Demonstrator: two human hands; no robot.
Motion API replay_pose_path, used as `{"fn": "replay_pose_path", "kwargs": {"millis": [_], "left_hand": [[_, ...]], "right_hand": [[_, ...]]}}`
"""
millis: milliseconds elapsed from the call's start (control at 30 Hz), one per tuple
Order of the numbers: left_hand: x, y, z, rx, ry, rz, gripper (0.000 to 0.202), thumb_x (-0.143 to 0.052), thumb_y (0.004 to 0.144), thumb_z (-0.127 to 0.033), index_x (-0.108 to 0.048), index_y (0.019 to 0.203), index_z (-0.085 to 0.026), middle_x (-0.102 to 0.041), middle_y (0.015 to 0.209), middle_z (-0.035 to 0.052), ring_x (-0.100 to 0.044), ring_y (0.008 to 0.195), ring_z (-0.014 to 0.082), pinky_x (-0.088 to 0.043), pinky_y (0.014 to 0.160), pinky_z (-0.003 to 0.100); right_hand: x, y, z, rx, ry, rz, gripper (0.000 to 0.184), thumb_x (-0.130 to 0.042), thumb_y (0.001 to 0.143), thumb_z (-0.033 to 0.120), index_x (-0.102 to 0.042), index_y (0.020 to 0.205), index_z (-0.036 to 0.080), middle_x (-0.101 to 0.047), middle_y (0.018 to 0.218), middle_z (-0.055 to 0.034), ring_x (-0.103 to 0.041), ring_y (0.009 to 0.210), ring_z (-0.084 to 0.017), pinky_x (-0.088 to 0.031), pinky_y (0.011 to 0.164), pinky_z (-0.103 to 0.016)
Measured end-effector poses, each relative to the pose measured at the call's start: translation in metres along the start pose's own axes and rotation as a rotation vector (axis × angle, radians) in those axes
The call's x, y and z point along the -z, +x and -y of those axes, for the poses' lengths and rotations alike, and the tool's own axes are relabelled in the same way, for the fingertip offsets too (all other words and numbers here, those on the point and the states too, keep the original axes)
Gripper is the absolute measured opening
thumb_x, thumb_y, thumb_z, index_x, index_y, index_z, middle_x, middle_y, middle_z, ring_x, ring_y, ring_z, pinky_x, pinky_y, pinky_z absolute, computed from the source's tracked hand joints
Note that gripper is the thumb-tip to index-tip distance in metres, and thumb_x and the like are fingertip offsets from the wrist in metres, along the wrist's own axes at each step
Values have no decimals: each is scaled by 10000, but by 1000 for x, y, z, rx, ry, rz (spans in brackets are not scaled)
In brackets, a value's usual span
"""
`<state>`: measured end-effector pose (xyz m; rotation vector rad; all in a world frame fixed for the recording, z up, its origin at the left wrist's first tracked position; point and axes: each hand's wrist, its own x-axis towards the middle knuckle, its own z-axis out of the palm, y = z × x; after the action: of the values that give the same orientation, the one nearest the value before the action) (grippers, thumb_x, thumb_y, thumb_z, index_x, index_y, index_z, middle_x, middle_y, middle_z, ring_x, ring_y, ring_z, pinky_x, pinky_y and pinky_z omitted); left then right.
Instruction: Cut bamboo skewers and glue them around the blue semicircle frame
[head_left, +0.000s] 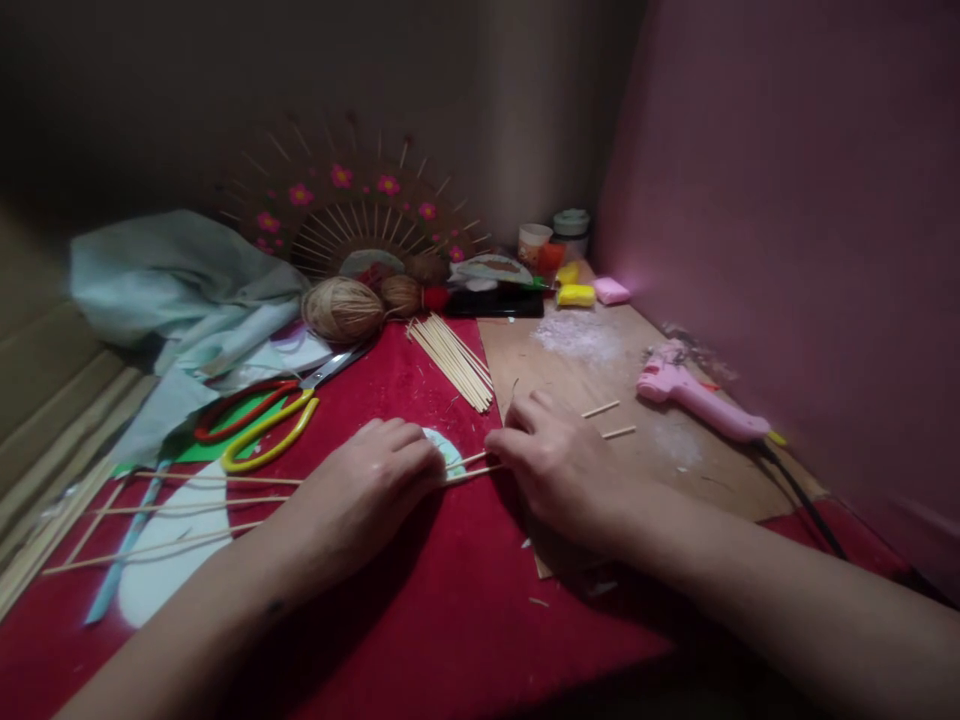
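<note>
Two thin wooden sticks (471, 472) run side by side between my hands, over the red cloth. My left hand (382, 475) is closed on their left part; its fingertips are largely hidden. The fingers of my right hand (547, 455) pinch the sticks further right, and their ends stick out beyond that hand. Just behind the sticks, a small pale round piece with a green pattern (442, 447) lies partly covered by my left hand. A bundle of similar sticks (454, 362) rests on the cloth beyond my hands.
Scissors with red and yellow handles (266, 425) lie at left, near joined sticks (97, 512) and a white sheet (176, 550). Twine balls (345, 308) sit before a flowered fan (341, 190). A pink glue gun (697, 395) rests on brown board (577, 365), its cable trailing right.
</note>
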<state>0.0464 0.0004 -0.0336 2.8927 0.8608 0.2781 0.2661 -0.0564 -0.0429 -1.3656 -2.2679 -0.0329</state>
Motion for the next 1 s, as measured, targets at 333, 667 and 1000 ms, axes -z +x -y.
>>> {"fn": "replay_pose_path", "kwargs": {"millis": [333,667,1000], "left_hand": [[4,-1,-2,25,-25,-23,224,-443,937,-284,-554,771,-182,-531,782,17,-449,719,152,-346,652,287],[2,-3,3,42,1,-30,210,-464,925,-289,-526,757,-180,-518,754,13,-445,692,143,-340,619,276],[1,0,1,89,26,-6,198,-496,899,-275,-523,730,-176,-544,734,9,-458,668,140,-366,624,273]], "right_hand": [[-7,-6,4,105,-34,31,257,-464,872,122,-691,989,145,-601,867,-103,-462,806,-222,-351,691,-338],[-9,-2,1,98,46,42,298,-418,893,82,-700,966,143,-593,837,-96,-440,800,-210,-347,683,-325],[-8,-4,2,44,172,58,285,-454,867,90,-696,1011,132,-587,868,-104,-476,831,-211,-398,710,-323]]}}
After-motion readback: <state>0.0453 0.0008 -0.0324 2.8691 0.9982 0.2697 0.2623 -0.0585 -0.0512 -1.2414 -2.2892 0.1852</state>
